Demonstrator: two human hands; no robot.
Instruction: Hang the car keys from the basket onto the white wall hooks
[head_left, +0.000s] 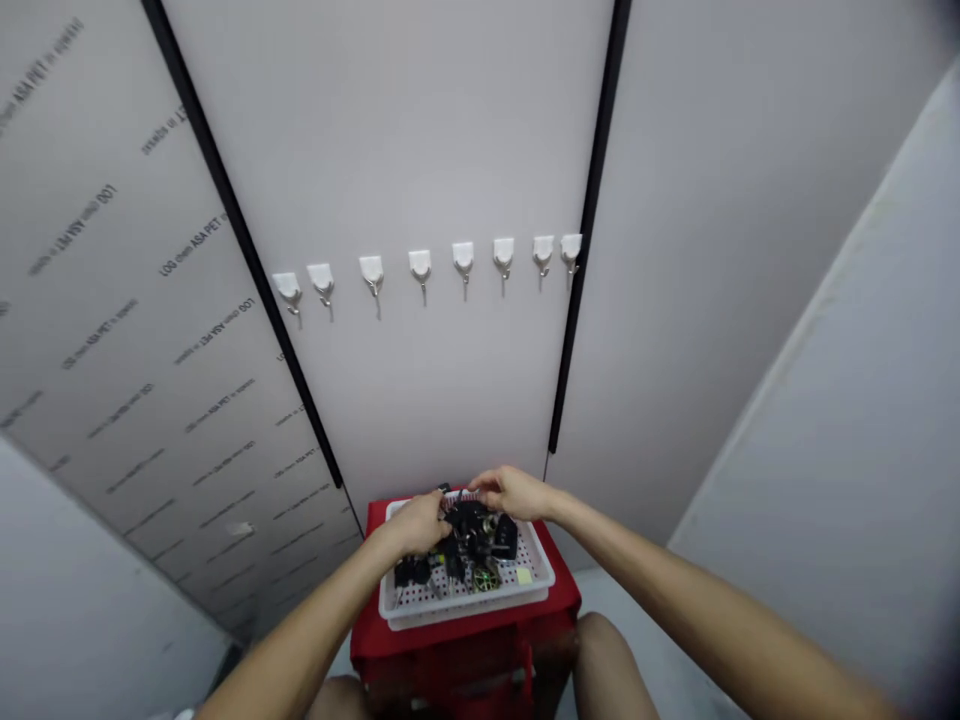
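Observation:
A white perforated plastic basket holds a heap of small black items, some with metal parts, that look like keys. A black piece shaped like a key fob lies at the heap's right side, with a round gold-and-green piece at the front. My left hand reaches over the basket's left side, fingers curled at the heap's edge. Above the back right of the basket, my right hand has its fingertips closed together near a dark strip. What either hand grips is too small to tell.
The basket stands on a red-covered stool or box between my knees. Behind it, several white hooks run in a row across a pale wall panel. Black strips edge the panel. A small yellow square lies in the basket.

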